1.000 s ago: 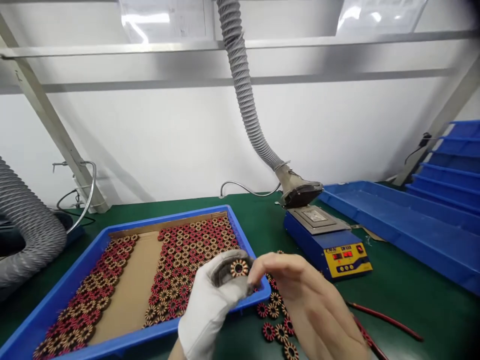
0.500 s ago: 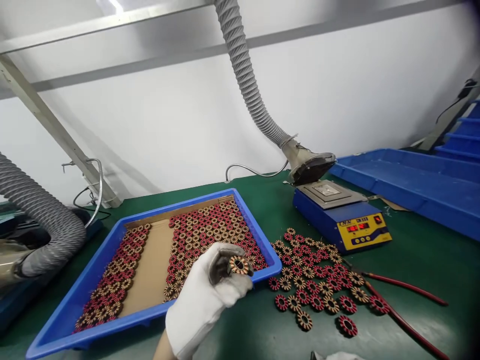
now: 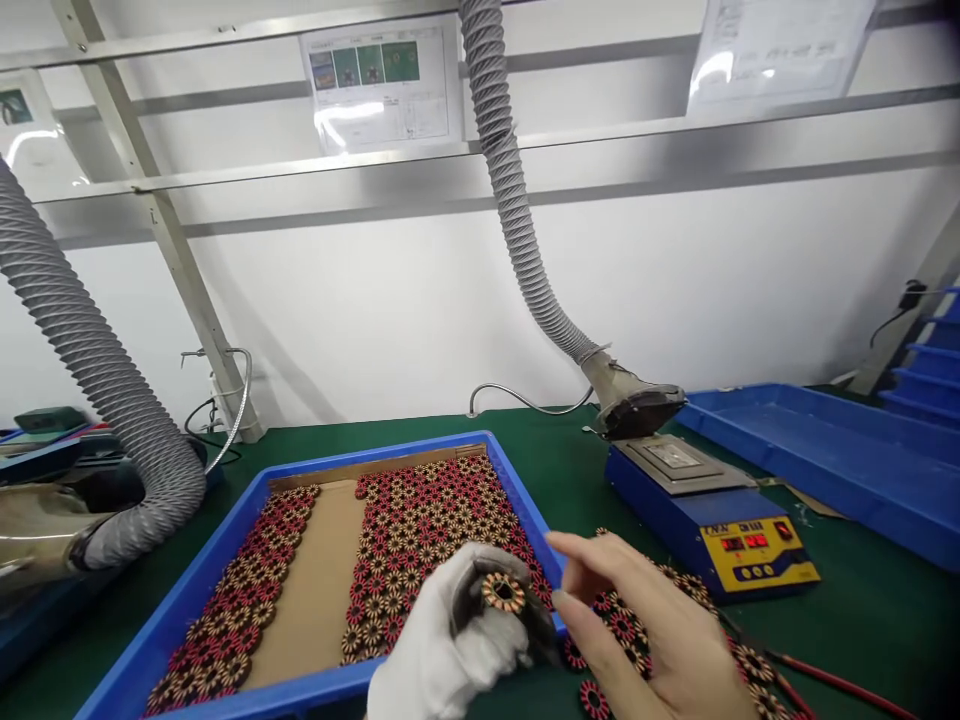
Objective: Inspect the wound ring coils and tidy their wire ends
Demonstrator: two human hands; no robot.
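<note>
My left hand [image 3: 454, 640], in a white glove with darkened fingertips, is closed around a small copper-wound stator [image 3: 503, 593]. The stator's round face with its central hole is turned toward me. Just right of it is my bare right hand [image 3: 652, 635], thumb and forefinger apart with nothing visible between them. Behind my left hand, a blue tray [image 3: 172, 555] holds rows of red and copper-coloured stators [image 3: 427, 510] on brown cardboard. More loose stators [image 3: 622, 627] lie on the green table, partly hidden behind my right hand.
A blue heating unit [image 3: 675, 510] with a yellow display panel stands at right, under an extraction hose [image 3: 517, 200]. A large blue tray [image 3: 825, 450] lies beyond it. Red-handled tweezer-like prongs [image 3: 840, 683] rest at lower right. Another hose [image 3: 112, 390] curves down at left.
The view has tilted upward, showing posted sheets on the rail. My right hand has come up beside the left. My left hand still holds the stator, its face turned more toward me.
</note>
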